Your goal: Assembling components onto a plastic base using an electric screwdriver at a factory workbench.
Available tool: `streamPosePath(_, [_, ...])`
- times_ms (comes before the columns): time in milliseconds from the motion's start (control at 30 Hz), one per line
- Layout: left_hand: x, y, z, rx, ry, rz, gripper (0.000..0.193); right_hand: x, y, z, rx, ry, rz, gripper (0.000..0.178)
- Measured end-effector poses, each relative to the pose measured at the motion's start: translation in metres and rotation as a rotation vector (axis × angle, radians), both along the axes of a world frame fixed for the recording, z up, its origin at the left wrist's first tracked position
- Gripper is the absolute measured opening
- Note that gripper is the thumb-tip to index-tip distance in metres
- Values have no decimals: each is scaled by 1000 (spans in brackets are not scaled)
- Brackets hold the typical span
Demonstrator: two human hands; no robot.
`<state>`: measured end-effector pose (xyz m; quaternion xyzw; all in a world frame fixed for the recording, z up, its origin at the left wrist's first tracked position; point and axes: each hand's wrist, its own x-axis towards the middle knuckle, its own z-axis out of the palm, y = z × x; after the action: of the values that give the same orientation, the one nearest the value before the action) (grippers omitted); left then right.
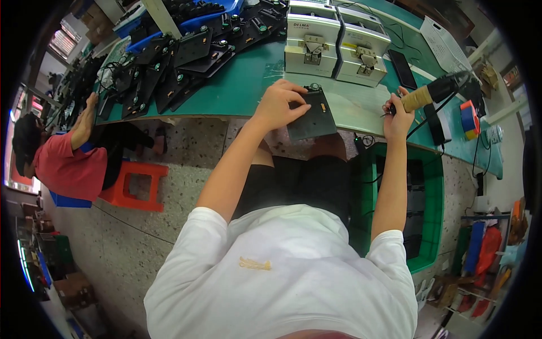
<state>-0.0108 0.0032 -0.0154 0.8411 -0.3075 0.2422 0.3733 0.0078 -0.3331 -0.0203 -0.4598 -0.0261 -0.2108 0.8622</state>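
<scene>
A flat black panel (309, 123) with a round fitting at its far edge and a small brass-coloured piece lies partly over the table's near edge. My left hand (280, 105) is curled over its left side, the thumb on top and the index finger close to the round fitting. To the right, my right hand (400, 117) is closed around a corded electric screwdriver (416, 99) with a tan-wrapped grip and black rear body. Its thin tip points left, apart from the panel. What lies beneath my left fingers is partly hidden.
Two grey-white machines (311, 48) stand beyond the panel. Many similar black panels (195, 52) are heaped at left. A black phone (402, 69), tape roll (470, 118) and green crate (432, 226) are at right. A co-worker (68, 161) sits at left by a red stool (135, 183).
</scene>
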Motion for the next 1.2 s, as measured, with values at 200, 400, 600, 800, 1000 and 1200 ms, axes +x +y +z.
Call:
streamPosePath(200, [-48,1,8,-399,-24,303,20,10,2,-9,-142,-60,-66,29])
streamPosePath(400, [-104,-1,-42,-742,936,195,35,10,4,-6,-198,1,-108,31])
streamPosePath(600, [-86,-28,-39,-1073,1145,-76,28,12,3,-14,-131,-16,-123,29])
streamPosePath(800, [-69,5,-22,-1171,854,-15,20,8,2,-17,-198,-54,-130,29])
streamPosePath(1000, [-47,100,21,-823,1034,135,21,4,5,-15,-236,-80,-145,29])
streamPosePath(1200, [-33,128,58,-307,1028,429,39,-2,6,-18,-245,-92,-186,30])
